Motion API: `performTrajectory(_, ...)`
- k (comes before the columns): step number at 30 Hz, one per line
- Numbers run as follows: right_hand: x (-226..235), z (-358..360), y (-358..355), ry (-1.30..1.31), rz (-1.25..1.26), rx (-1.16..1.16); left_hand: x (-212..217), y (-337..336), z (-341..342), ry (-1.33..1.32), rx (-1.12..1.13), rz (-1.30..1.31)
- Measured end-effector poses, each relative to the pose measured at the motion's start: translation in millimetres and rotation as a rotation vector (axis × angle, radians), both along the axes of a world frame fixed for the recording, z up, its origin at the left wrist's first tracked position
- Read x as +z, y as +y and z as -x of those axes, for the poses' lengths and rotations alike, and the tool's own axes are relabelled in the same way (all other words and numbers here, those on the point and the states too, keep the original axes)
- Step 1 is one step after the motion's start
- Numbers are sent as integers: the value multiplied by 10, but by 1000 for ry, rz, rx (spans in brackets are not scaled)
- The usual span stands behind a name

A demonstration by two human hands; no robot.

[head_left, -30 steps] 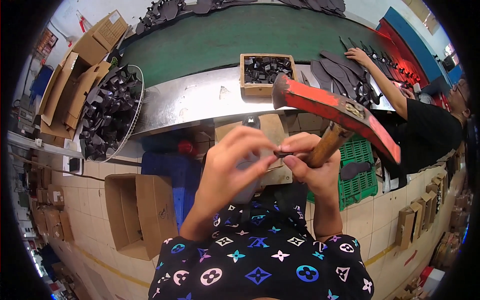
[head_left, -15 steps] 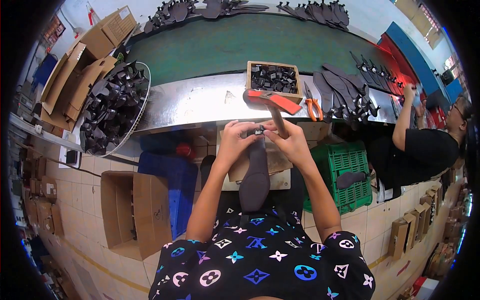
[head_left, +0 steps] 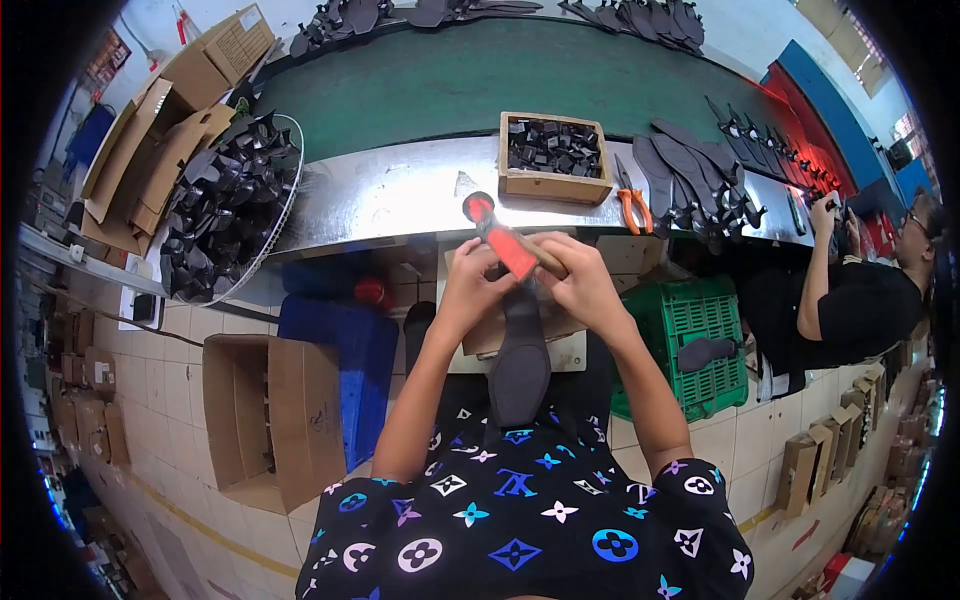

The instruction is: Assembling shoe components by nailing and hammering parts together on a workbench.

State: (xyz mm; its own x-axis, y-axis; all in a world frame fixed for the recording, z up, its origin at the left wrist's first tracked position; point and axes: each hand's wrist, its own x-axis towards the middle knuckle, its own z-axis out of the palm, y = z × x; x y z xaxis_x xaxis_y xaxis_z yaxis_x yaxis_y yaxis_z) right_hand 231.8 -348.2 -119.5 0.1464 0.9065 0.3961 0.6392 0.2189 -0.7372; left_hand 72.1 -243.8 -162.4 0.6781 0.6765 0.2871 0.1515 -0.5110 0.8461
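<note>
A dark grey shoe sole [head_left: 520, 375] lies lengthwise before me, its broad end toward my body. My left hand [head_left: 472, 285] is closed at its narrow far end, fingertips pinched on it. My right hand [head_left: 580, 278] grips a hammer [head_left: 512, 252] by its wooden handle; the red and black head slants across the fingertips of both hands. The hammer hides the far end of the sole and whatever small part sits there. Under the sole is a pale block or board [head_left: 570, 358].
Beyond my hands stands a wooden box [head_left: 555, 187] of small black pieces, beside orange-handled pliers [head_left: 632, 205] and several soles [head_left: 690, 185]. A wire basket [head_left: 290, 215] of black heels stands left. A green crate [head_left: 690, 320] and a co-worker [head_left: 855, 300] are at right, a cardboard box [head_left: 305, 430] lower left.
The hammer head has swung left and nearer, now covering the sole's far end and my fingertips. My right hand has turned with it. The co-worker's hand has come lower.
</note>
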Motion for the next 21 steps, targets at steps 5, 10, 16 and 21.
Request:
performTrajectory(5, 71, 111, -86, -61, 57, -101, -5, 7, 29, -129, -16, 83)
performTrajectory(10, 112, 83, -146, 64, 160, -112, -134, 146, -31, -45, -21, 76)
performTrajectory(16, 559, 293, -641, 285, 109, -227, -112, 124, 3, -162, -136, 305)
performTrajectory(21, 430, 472, -930, -34, 122, -270, -249, 176, 34, -160, -102, 263)
